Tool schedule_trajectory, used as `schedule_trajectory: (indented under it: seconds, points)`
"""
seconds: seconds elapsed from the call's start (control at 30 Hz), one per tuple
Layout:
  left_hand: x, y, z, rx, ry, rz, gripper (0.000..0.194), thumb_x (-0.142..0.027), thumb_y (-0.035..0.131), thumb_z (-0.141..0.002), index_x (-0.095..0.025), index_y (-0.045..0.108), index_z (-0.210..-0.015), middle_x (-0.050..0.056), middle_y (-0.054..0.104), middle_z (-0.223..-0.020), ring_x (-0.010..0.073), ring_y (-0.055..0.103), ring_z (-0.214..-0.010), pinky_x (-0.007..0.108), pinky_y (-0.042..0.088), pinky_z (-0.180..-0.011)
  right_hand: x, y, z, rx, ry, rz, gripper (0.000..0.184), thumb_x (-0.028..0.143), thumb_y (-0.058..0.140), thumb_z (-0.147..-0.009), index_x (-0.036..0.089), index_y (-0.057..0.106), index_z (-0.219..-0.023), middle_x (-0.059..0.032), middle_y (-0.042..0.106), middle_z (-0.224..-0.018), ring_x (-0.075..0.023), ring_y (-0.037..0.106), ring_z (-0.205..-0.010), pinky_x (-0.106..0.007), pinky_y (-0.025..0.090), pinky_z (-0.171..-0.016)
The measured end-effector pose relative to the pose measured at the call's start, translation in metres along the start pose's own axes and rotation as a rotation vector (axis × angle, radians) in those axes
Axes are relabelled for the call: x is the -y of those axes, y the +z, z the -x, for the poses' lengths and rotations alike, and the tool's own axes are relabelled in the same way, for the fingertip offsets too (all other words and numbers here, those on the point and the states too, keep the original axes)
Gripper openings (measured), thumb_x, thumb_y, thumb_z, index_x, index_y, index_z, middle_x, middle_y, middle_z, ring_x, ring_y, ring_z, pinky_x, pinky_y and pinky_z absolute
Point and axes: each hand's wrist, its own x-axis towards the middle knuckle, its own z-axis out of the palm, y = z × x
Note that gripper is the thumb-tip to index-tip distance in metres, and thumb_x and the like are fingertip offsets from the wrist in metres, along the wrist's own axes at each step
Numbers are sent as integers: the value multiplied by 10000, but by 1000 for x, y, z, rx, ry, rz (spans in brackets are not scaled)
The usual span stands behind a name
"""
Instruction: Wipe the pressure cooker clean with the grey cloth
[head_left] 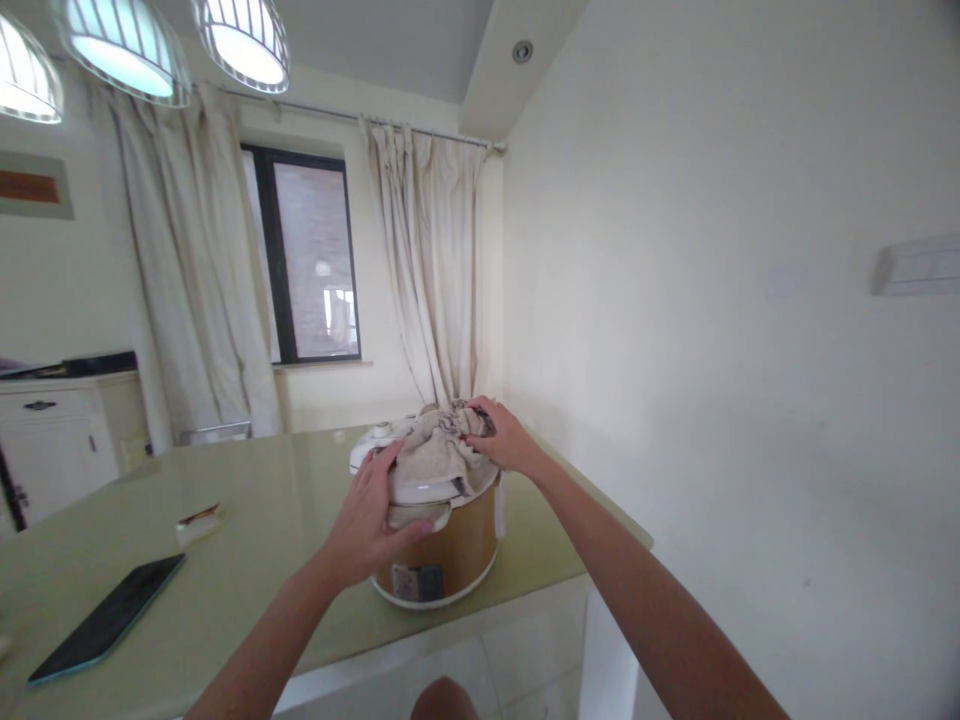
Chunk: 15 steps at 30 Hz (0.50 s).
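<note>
A rice cooker with a golden-brown body and white lid stands upright near the front right of the table. Draped over its lid is a bunched beige cloth with dark markings. My left hand curves against the cooker's left front, its fingertips at the lid's edge and its thumb across the pale front handle. On top, my right hand is closed on the gathered cloth, fingers at the back and thumb in front. Folds of cloth hide much of the lid.
The greenish tabletop carries a dark tablet-like slab and a small white item at left. A wall rises close on the right. A white cabinet stands at far left; pendant lamps hang above.
</note>
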Motion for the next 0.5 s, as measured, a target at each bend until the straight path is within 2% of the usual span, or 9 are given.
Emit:
schedule_trajectory:
  seconds: [0.2,0.3,0.37,0.43,0.5]
  points:
    - [4,4,4,-59,96,-89,1173,-756,672,-842,-214,66,-1688,255,423,-1609,468,414,-1479,651,341,-1214,8,17,14,-105,129,167,417,275,741,-857,287,694,-1271,-84,570,-1100,-296,606,-1035,-454,485,-980]
    - [2,5,2,-49,110,-128,1266,-812,696,-780,-204,68,-1695,255,444,-1601,464,440,-1458,632,364,-1202,22,16,19,-83,158,179,336,397,727,-918,305,705,-1240,-82,557,-1082,-291,608,-1032,-457,487,-984]
    - [2,7,2,-69,117,-161,1296,-820,704,-765,-188,64,-1699,258,453,-1599,463,456,-1446,629,380,-1190,35,15,23,-29,176,190,448,562,753,-892,307,688,-1254,-89,559,-1112,-301,606,-1052,-475,491,-979]
    - [3,11,3,-107,114,-192,1291,-803,698,-787,-165,46,-1701,267,456,-1599,463,473,-1432,629,400,-1171,50,17,26,11,177,270,703,695,828,-760,300,646,-1313,-116,545,-1215,-345,585,-1118,-524,488,-976]
    - [3,14,5,-131,105,-213,1289,-786,695,-803,-145,31,-1703,272,455,-1603,462,487,-1423,627,413,-1161,63,20,28,29,160,366,869,718,892,-645,293,612,-1349,-138,514,-1291,-383,558,-1159,-564,483,-967]
